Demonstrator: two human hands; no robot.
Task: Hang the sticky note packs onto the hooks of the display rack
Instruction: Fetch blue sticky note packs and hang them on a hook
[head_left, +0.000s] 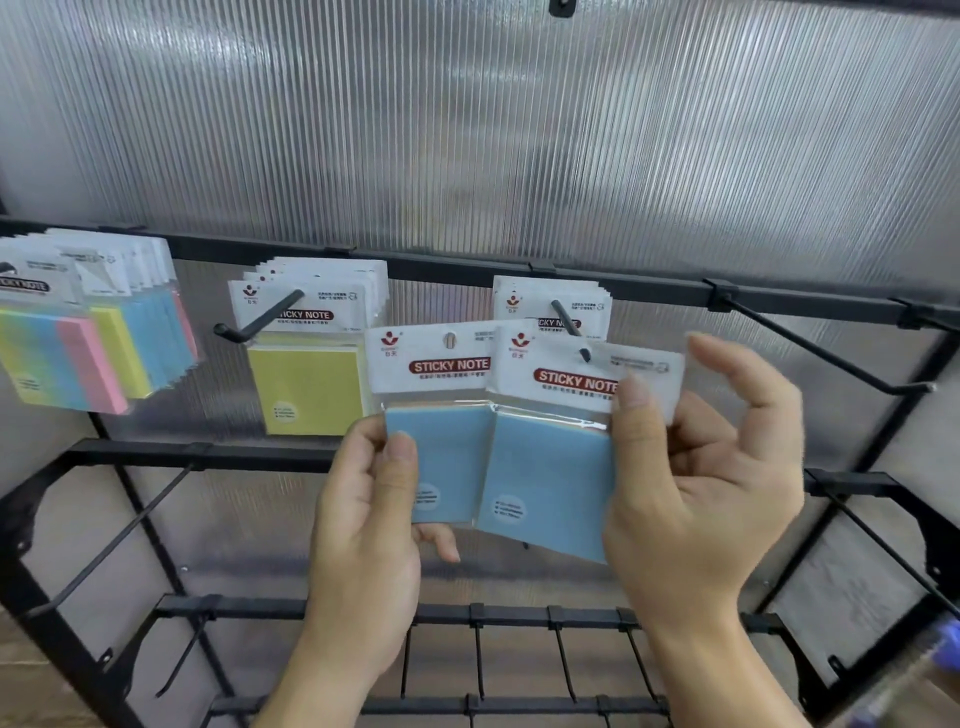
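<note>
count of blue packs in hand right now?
2. Left pack is pinched by the left hand. Right pack is pinched by the right hand, its header at the tip of a hook. Others may hide behind them.

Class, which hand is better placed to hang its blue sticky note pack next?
Right. The right hand pinches its blue plastic-wrapped sticky note pack with the header hole at the tip of the black metal hook; the left hand holds its pack off any hook.
</note>
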